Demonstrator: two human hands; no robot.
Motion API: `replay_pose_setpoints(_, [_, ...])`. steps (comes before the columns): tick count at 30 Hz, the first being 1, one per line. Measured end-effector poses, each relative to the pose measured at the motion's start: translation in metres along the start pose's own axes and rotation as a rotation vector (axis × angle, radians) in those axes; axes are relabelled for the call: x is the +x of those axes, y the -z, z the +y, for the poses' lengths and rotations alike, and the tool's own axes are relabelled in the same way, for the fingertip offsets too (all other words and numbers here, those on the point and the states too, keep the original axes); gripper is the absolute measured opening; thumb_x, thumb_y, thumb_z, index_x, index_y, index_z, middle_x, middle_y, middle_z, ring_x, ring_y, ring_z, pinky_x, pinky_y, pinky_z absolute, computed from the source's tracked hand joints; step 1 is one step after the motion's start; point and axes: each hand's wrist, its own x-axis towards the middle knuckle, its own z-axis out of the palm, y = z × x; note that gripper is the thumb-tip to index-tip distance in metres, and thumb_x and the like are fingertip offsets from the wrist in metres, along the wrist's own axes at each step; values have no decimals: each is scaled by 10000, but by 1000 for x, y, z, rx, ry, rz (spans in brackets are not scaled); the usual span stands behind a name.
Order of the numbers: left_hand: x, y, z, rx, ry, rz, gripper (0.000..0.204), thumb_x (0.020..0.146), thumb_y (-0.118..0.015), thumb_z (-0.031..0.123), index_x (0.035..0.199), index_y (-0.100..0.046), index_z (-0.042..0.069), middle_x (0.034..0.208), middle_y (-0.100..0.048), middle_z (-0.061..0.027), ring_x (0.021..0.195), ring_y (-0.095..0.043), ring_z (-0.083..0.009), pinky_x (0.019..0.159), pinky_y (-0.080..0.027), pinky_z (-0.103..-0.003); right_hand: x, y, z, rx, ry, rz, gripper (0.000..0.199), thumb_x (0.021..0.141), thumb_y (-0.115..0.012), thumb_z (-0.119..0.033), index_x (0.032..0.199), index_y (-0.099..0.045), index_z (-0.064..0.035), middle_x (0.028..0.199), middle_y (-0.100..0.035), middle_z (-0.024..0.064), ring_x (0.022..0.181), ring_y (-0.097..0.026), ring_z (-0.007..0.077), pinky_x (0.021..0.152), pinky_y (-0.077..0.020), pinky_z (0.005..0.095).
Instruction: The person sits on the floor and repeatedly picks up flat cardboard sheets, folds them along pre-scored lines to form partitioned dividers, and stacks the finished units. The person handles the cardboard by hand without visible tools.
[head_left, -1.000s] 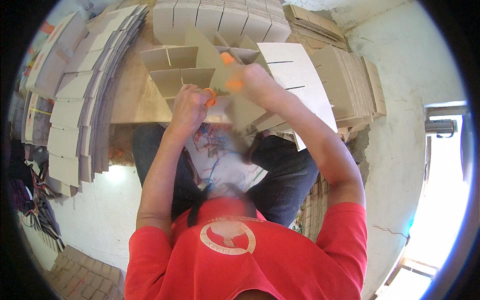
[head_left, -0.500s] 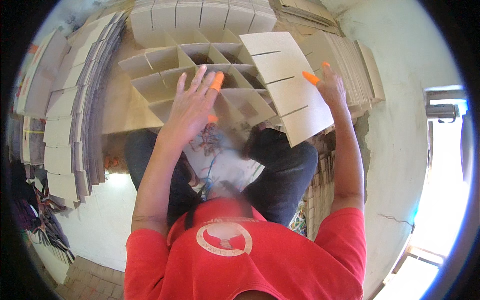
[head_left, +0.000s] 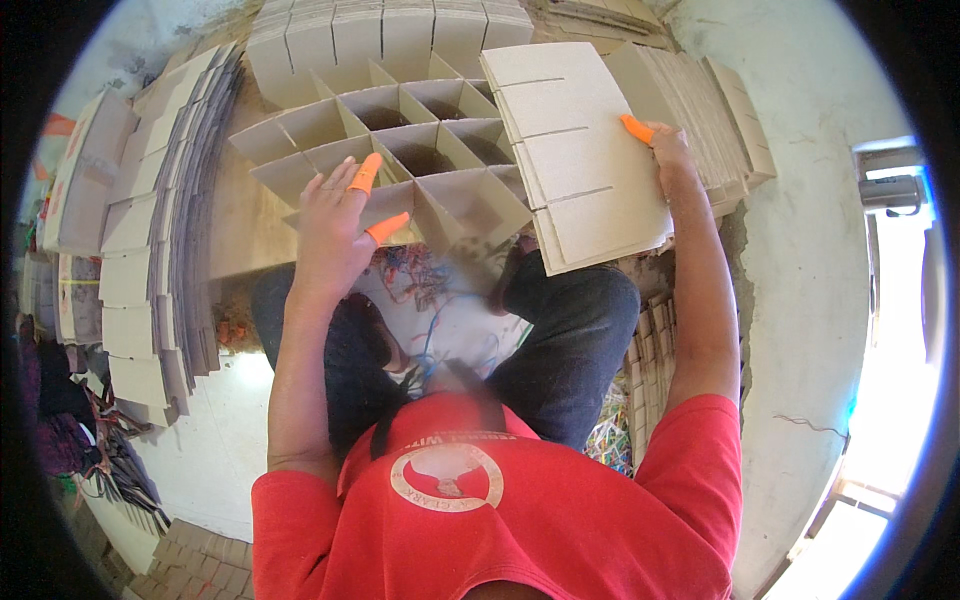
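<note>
A grid of interlocked cardboard dividers [head_left: 420,150] stands in front of me, with square cells between its upright strips. My left hand [head_left: 338,225] is at its near left side, fingers apart and holding nothing. Orange finger covers sit on its thumb and index finger. Whether the fingertips touch the grid I cannot tell. My right hand [head_left: 672,158] grips the right edge of a few layered slotted cardboard sheets [head_left: 575,150], its orange-covered thumb on top. The sheets tilt beside the grid's right end, slots facing left, and hide part of it.
Slotted sheets stand in a row [head_left: 385,45] behind the grid. Tall cardboard stacks rise at the left [head_left: 150,240], and more sheets [head_left: 690,120] stand at the right by the wall [head_left: 800,250]. My bent knees [head_left: 570,340] are below the grid; tangled strings [head_left: 440,300] lie between them.
My left hand has drawn back from the grid, toward me and to the left. The sheets in my right hand have turned more upright, and more than one layer now shows.
</note>
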Motion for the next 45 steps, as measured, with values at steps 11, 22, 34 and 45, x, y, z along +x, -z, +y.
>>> replay_pose_setpoints(11, [-16, 24, -31, -15, 95, 138, 580, 720, -816, 183, 1256, -620, 82, 1204, -661, -116, 1098, -614, -280, 931, -423, -407, -18, 37, -71, 220, 431, 161, 307, 875, -693, -125, 1150, -686, 12, 1063, -689, 64, 884, -640, 120, 832, -510, 251])
replay_pose_setpoints(22, [-32, 18, -49, -252, 278, 116, 182, 755, -742, 47, 932, -725, 9, 881, -705, -139, 808, -635, -275, 718, -500, -354, -132, -167, -159, -291, 1088, -167, 426, 774, -791, -117, 1169, -671, -12, 683, -556, 40, 638, -466, 81, 596, -435, 254])
replay_pose_setpoints(34, [-28, 20, -48, -241, 226, 128, 124, 726, -653, -37, 834, -665, 23, 828, -673, -122, 823, -624, -317, 703, -502, -405, -121, -243, -173, -414, 1210, -219, 373, 761, -778, -123, 1098, -680, 3, 596, -473, 163, 542, -499, 252, 547, -426, 375])
replay_pose_setpoints(45, [-25, 14, -53, -221, 223, 81, 142, 768, -694, -7, 909, -712, 0, 796, -649, -151, 782, -622, -292, 686, -490, -367, -126, -277, -151, -582, 1287, -337, 361, 794, -760, -139, 1092, -651, 33, 634, -563, 147, 545, -439, 214, 557, -435, 354])
